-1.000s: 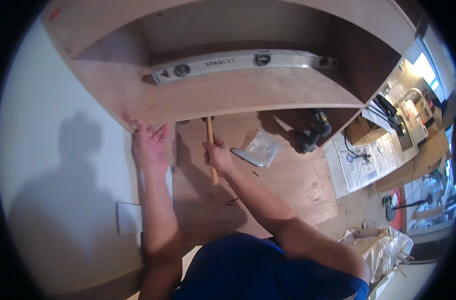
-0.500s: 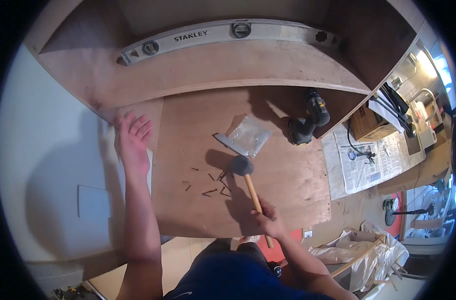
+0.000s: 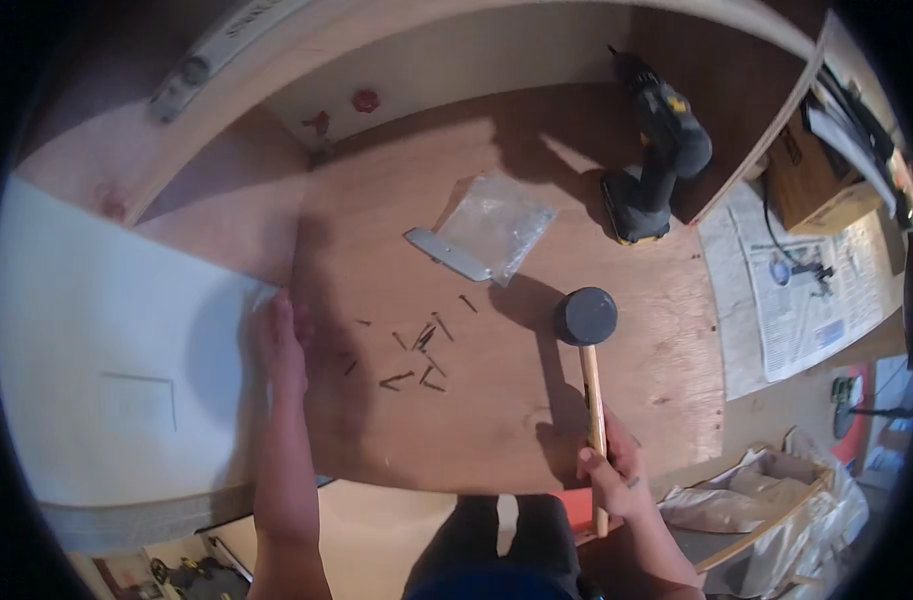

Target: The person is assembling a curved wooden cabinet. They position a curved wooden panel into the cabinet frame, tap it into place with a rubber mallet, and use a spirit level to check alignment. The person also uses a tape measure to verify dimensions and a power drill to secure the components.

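Observation:
My right hand [image 3: 613, 470] grips the wooden handle of a black rubber mallet [image 3: 587, 335] near the handle's lower end. The mallet head hovers over or rests on the plywood panel [image 3: 516, 420]. My left hand [image 3: 280, 345] lies flat at the panel's left edge, where it meets a white wall surface [image 3: 106, 330]. Several small dark nails [image 3: 416, 350] lie scattered on the plywood between my two hands.
A clear plastic bag with a metal bracket [image 3: 481, 235] lies above the nails. A black and yellow cordless drill [image 3: 656, 160] sits at the far right of the panel. A spirit level [image 3: 226, 50] rests on the shelf above. Newspaper [image 3: 806, 290] and a cardboard box [image 3: 811, 180] lie to the right.
The view has dropped from the upper shelf to the lower panel. My right hand has brought the mallet down and to the right. My left hand slid down the panel's left edge.

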`<state>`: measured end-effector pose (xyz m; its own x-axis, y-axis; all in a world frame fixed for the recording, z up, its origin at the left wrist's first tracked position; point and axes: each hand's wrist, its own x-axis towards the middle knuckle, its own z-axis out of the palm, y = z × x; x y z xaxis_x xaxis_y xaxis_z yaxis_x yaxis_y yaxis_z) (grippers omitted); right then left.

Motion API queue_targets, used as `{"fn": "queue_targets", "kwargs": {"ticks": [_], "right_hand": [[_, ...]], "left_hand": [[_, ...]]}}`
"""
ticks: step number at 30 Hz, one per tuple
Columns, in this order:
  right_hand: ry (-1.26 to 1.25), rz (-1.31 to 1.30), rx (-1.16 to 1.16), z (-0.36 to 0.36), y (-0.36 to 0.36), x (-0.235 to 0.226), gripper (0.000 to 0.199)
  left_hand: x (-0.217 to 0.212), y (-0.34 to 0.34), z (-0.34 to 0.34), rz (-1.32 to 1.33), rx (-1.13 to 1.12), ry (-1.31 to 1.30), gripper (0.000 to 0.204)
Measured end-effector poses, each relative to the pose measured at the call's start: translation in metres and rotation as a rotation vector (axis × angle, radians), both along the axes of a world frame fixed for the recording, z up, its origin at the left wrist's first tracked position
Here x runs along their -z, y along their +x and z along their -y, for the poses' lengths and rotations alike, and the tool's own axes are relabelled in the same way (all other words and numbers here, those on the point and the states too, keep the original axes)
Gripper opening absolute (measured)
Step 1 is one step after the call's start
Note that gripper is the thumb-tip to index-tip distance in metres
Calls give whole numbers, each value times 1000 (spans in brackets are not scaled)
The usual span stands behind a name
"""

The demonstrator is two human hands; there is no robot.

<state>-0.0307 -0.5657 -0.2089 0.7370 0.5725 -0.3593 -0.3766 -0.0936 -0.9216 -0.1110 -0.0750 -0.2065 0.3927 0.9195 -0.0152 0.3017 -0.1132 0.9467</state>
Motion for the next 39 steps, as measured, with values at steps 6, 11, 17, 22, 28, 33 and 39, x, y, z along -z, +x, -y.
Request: {"fn": "queue_targets", "kwargs": {"ticks": [6,11,17,22,28,33,39], "right_hand": [[-89,81,-114,12,13,2,67],[24,215,38,9,11,-9,39],[170,154,114,10,13,-10,21],[183,129,90,9,15,-13,21],[172,128,69,14,16,-4,27],[129,44,-43,20,12,9,62],[53,-116,19,-7,-1,-3,67]], "left_hand": [[43,-7,-2,19,44,160,42],[37,0,20,68,119,222,36],[31,1,23,53,131,244,37],[34,1,21,28,121,233,39],[36,5,18,23,127,236,39],[32,2,20,20,99,199,37],[28,-21,1,-23,70,-20,52]]}}
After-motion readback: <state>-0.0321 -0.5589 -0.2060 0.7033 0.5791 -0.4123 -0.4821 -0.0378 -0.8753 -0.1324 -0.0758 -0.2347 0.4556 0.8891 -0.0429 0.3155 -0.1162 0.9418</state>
